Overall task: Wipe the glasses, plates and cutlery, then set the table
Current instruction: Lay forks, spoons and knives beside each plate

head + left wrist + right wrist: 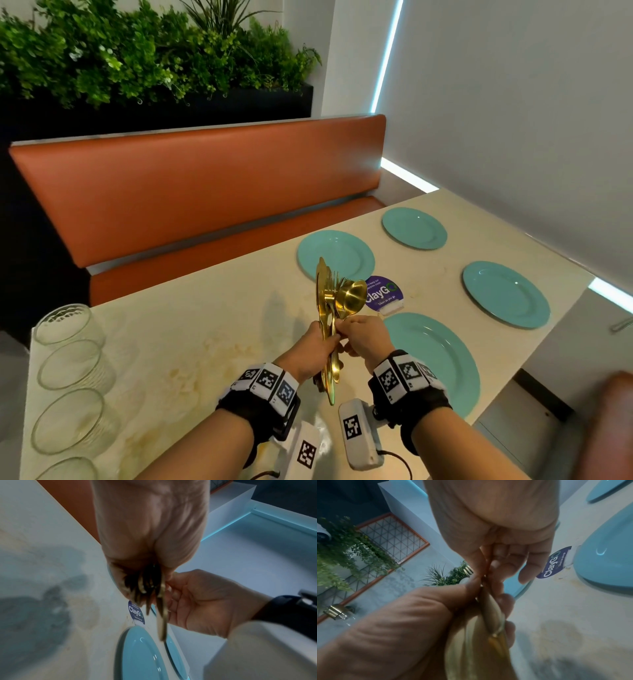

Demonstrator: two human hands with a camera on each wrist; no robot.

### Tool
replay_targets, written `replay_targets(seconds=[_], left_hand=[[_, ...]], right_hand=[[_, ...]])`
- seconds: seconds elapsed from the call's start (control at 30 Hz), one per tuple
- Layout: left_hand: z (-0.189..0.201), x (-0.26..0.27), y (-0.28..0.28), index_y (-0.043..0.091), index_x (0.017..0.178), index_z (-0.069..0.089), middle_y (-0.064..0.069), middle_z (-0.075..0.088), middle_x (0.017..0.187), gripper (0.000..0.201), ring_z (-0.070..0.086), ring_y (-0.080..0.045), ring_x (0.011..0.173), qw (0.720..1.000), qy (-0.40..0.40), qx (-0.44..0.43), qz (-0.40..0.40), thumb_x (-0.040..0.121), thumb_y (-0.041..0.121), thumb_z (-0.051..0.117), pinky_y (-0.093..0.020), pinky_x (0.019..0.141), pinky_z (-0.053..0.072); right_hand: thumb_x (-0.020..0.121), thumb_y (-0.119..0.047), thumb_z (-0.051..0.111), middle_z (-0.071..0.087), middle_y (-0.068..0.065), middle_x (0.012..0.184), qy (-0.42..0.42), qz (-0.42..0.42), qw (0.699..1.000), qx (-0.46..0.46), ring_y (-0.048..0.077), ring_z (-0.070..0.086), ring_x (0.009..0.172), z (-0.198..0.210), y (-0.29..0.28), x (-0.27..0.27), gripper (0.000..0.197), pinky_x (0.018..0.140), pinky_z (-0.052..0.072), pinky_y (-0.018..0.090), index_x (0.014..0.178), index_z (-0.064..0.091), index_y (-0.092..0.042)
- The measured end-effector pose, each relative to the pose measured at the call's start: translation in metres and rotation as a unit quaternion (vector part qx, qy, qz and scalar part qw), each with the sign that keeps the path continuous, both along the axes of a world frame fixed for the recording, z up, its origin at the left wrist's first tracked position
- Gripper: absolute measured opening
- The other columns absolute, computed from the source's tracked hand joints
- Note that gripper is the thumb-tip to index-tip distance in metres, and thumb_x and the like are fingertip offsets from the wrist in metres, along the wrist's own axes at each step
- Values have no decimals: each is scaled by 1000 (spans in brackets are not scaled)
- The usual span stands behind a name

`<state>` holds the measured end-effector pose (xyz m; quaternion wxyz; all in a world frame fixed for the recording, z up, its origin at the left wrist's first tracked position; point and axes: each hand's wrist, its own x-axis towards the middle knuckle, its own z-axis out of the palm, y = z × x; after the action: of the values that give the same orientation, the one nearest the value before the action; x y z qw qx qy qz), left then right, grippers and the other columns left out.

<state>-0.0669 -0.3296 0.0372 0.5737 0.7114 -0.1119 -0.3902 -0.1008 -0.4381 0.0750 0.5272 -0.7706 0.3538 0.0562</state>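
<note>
While the gold cutlery [334,308] is gathered upright in the left hand [313,349], whose fingers are curled tight round the handles, one piece is pinched near its neck by the right hand [364,337], probably so that it can be drawn free of the bundle. The bundle is held above the table [205,308], just beside the nearest plate [442,359], likely so each piece can be laid by a setting. Four teal plates are already spread out, and nothing is seen lying on them. A row of glasses [68,363] is kept at the table's left edge; they appear to be holding nothing. A round ClayGo sticker [385,294] is fixed between the plates.
</note>
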Motion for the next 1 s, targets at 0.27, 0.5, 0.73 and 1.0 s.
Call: replay_targets(seconds=[0.27, 0.5, 0.73, 1.0], left_hand=[[-5, -21, -37, 9, 121, 39, -12, 60, 103, 21, 54, -13, 65, 998, -31, 46, 10, 101, 14, 35, -23, 57, 48], [-8, -26, -84, 9, 114, 41, -16, 62, 104, 17, 54, -16, 69, 997, -26, 44, 60, 99, 17, 37, -31, 60, 46], [-9, -11, -143, 6, 118, 47, -15, 63, 98, 26, 60, -19, 69, 994, -3, 45, 99, 98, 21, 39, -33, 63, 50], [-19, 4, -186, 8, 101, 42, -4, 48, 80, 8, 48, -16, 68, 984, -17, 109, 140, 97, 13, 38, -27, 59, 41]], right_hand=[[90, -22, 51, 68, 7, 76, 22, -24, 997, -63, 17, 61, 67, -4, -23, -22, 26, 68, 54, 29, 71, 65, -10], [90, -16, 45, 71, 17, 96, 10, 6, 995, -95, 30, 67, 92, -8, -68, -20, 29, 87, 54, 40, 63, 55, -13], [94, -15, 41, 58, 6, 77, -26, -6, 1000, -8, 19, 57, 68, -5, -135, -11, 30, 71, 54, 34, 65, 46, -19], [95, -16, 45, 65, 16, 84, -47, -71, 996, 18, 25, 59, 64, -15, -225, 7, 14, 73, 56, 39, 83, 53, -13]])
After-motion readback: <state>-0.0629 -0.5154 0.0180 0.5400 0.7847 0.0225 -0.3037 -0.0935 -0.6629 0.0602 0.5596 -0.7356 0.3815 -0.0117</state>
